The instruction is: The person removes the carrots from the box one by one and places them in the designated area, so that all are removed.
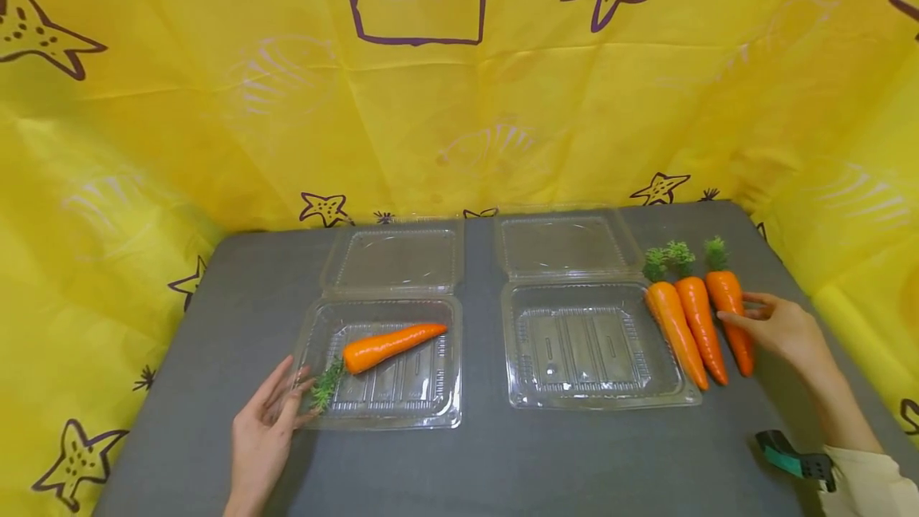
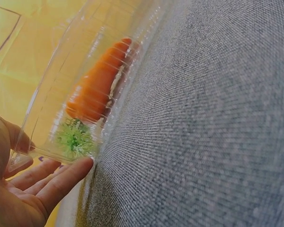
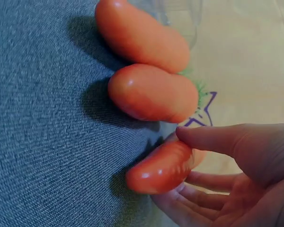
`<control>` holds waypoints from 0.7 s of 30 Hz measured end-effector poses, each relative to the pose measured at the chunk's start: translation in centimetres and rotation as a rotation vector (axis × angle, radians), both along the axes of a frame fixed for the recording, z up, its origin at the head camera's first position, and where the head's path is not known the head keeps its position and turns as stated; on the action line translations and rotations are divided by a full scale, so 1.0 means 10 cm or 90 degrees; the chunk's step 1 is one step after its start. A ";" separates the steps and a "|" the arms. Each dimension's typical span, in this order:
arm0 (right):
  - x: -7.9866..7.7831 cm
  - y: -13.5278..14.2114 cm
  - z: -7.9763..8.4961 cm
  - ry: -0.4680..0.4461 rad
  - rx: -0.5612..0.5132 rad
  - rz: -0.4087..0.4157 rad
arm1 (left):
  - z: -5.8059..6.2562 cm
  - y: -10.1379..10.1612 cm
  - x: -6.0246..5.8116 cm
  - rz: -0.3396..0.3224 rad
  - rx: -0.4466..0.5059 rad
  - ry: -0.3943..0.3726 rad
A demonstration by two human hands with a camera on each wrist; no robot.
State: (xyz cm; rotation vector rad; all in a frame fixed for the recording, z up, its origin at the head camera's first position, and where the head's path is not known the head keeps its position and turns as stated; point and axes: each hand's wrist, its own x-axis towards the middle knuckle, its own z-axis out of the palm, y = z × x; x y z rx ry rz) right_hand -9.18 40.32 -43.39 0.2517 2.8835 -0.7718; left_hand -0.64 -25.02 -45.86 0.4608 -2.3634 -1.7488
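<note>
The rightmost carrot [image 1: 735,333] is near the worktop's [image 1: 488,461] right edge, pinched between thumb and fingers of the right hand [image 1: 786,329]. The right wrist view shows fingers the head view partly hides. The left hand [image 1: 264,421], fingers extended, touches the left tray's [image 1: 451,389] near left corner; whether it pinches, I cannot tell.

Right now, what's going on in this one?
A person's right hand grips the rightmost carrot, beside two more carrots. The left hand touches the left edge of the left container, where another carrot lies with its green top toward that hand. Both clear lids are open, and no carrot lies on the floor of the right container.
</note>
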 end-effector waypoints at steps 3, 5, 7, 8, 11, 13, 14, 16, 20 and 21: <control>0.01 0.01 0.01 -0.011 -0.002 0.012 | 0.01 0.01 0.00 0.007 -0.008 -0.004; 0.02 0.02 0.02 -0.019 -0.017 0.019 | 0.01 0.01 0.00 0.007 -0.018 -0.003; 0.02 0.03 0.03 -0.030 -0.047 0.024 | 0.01 0.02 0.00 0.005 -0.022 0.000; 0.02 0.04 0.04 -0.037 -0.063 0.026 | 0.01 0.02 0.00 0.005 -0.025 0.003; 0.03 0.04 0.08 -0.041 -0.068 0.033 | 0.00 0.03 0.00 0.009 -0.017 0.005; 0.03 0.02 0.12 -0.018 -0.044 0.030 | 0.00 0.03 0.00 0.011 -0.012 0.005; 0.04 0.01 0.15 -0.001 -0.027 0.027 | 0.00 0.03 0.00 0.012 -0.011 0.003; 0.04 -0.04 0.22 0.032 0.001 0.023 | -0.01 0.02 0.01 0.011 -0.017 0.003; 0.02 -0.17 0.38 0.079 0.005 0.020 | 0.00 0.02 0.02 0.007 -0.021 0.008; 0.02 -0.22 0.42 0.087 0.005 0.019 | 0.00 0.01 0.02 0.006 -0.022 0.010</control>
